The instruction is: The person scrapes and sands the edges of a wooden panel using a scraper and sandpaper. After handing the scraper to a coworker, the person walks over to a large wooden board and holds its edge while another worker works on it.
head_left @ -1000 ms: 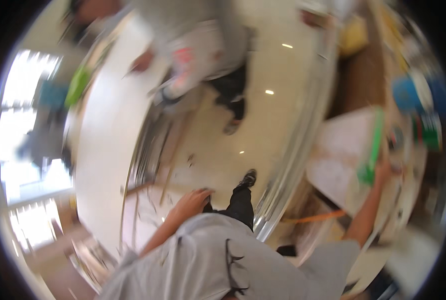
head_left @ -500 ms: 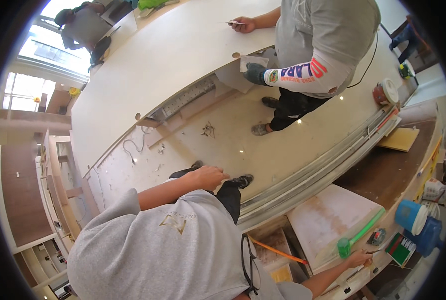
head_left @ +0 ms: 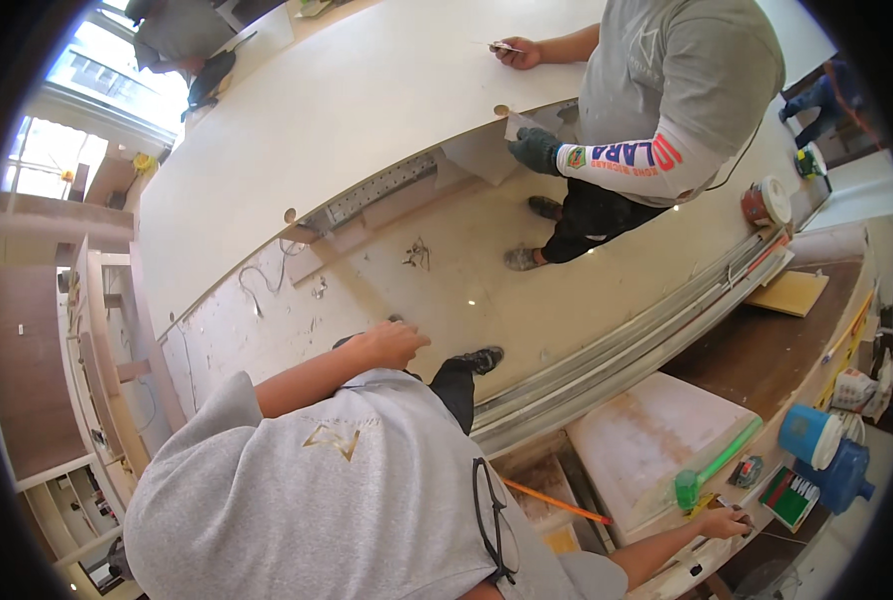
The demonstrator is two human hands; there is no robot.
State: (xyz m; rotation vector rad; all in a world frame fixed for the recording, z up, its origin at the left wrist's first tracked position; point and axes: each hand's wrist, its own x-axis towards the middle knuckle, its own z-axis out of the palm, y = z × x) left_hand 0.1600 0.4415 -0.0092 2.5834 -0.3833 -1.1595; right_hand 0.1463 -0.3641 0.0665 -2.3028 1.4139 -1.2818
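Observation:
My left hand point(head_left: 395, 343) is in front of my body over the floor, fingers loosely bent, with nothing visible in them. At lower right my right hand point(head_left: 722, 521) is at the cluttered bench edge, closed on a small object too unclear to name. Near it lie a green-handled tool point(head_left: 717, 465), a tape measure point(head_left: 746, 471), a green-and-red package point(head_left: 789, 497) and a pale board point(head_left: 657, 430). An orange strip point(head_left: 557, 500) lies to the left of these.
A co-worker point(head_left: 677, 90) stands across the aisle by a long white worktop point(head_left: 267, 140), gloved hand on a pale piece. Other people point(head_left: 177, 40) are farther back. Long metal lengths point(head_left: 617, 340) line the aisle; buckets point(head_left: 809, 432), a blue jug point(head_left: 842, 475) and loose cables point(head_left: 267, 280) are around.
My view has swung round from a blur and steadied. Since half a second ago my left hand has shifted slightly left; my right hand stays at the bench.

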